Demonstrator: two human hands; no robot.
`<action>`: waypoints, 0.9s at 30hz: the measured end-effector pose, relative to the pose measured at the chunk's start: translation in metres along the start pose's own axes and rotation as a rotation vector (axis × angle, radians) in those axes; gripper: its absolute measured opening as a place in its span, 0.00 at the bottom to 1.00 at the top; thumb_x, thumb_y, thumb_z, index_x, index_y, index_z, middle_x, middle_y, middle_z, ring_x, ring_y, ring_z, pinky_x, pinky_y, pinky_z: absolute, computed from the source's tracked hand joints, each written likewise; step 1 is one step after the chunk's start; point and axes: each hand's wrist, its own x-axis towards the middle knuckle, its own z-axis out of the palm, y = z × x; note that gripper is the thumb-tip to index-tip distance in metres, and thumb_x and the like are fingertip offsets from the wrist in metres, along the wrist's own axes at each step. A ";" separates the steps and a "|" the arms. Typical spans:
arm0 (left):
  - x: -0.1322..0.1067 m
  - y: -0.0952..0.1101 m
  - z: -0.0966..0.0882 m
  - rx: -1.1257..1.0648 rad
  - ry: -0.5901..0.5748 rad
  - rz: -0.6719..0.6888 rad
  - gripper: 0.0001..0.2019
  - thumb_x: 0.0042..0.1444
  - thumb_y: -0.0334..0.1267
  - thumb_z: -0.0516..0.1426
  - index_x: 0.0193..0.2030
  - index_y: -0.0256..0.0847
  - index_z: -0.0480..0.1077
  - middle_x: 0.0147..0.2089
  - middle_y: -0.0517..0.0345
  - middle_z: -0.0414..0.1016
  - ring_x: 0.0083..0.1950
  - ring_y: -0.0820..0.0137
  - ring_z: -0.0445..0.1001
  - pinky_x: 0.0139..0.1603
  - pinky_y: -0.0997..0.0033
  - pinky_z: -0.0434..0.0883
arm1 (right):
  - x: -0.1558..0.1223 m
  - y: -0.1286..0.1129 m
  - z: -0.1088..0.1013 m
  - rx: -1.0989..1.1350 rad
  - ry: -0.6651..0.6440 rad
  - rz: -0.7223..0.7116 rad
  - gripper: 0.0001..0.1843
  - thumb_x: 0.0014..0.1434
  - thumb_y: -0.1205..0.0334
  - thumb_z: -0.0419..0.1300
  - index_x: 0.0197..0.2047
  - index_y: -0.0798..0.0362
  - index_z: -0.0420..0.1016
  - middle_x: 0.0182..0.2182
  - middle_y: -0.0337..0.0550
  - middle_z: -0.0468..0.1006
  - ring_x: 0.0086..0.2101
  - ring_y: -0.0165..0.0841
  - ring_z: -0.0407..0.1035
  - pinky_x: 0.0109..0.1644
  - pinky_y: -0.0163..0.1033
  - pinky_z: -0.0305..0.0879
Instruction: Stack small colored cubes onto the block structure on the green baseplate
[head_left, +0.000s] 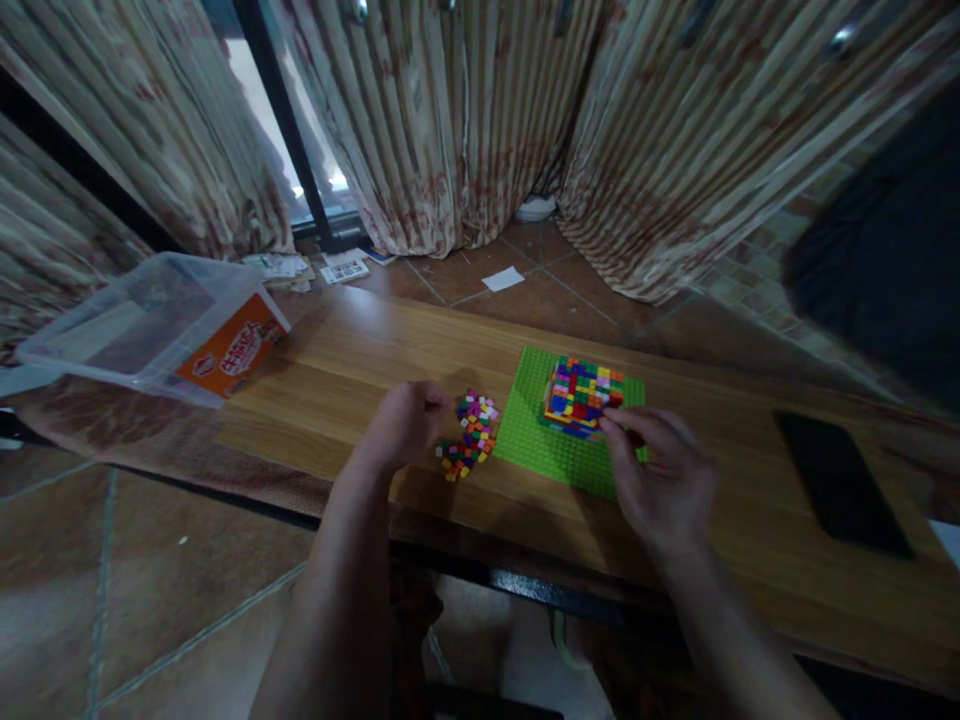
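A block of small multicoloured building bricks [585,388] stands on a green studded baseplate [517,420]. At the block's front right corner, the fingertips of my right hand [667,475] pinch a small brick against its top edge. To the left of the baseplate lies a loose pile of tiny bricks [472,435] in many colours. My left hand [405,425] hovers just left of that pile with its fingers curled closed. Whatever those fingers hold, if anything, is hidden.
A clear plastic bin [150,330] with an orange label sits at the left end of the wooden table [330,360]. On the right lies a dark flat phone-like object [840,480]. Striped curtains [450,120] hang behind, with papers [502,279] on the tiled floor.
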 end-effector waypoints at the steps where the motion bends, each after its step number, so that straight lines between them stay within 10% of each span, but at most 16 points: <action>1: 0.000 -0.002 0.002 0.011 -0.029 0.020 0.09 0.51 0.27 0.55 0.31 0.35 0.78 0.31 0.56 0.80 0.36 0.67 0.76 0.38 0.72 0.68 | 0.000 -0.001 0.000 0.003 0.001 0.000 0.06 0.64 0.62 0.62 0.40 0.50 0.81 0.36 0.43 0.80 0.36 0.34 0.75 0.41 0.41 0.73; 19: -0.003 0.030 0.018 0.372 -0.025 -0.093 0.11 0.54 0.30 0.54 0.36 0.41 0.79 0.33 0.54 0.79 0.36 0.66 0.75 0.36 0.71 0.64 | -0.003 -0.004 0.002 0.028 -0.042 0.017 0.06 0.64 0.60 0.62 0.38 0.50 0.81 0.35 0.42 0.80 0.33 0.33 0.75 0.39 0.40 0.72; 27: -0.002 0.019 0.014 0.065 -0.031 0.008 0.08 0.54 0.31 0.54 0.32 0.37 0.76 0.29 0.57 0.76 0.33 0.68 0.72 0.33 0.72 0.64 | -0.006 -0.013 0.005 0.054 -0.057 0.019 0.06 0.65 0.60 0.61 0.38 0.47 0.81 0.36 0.41 0.81 0.35 0.34 0.75 0.42 0.42 0.74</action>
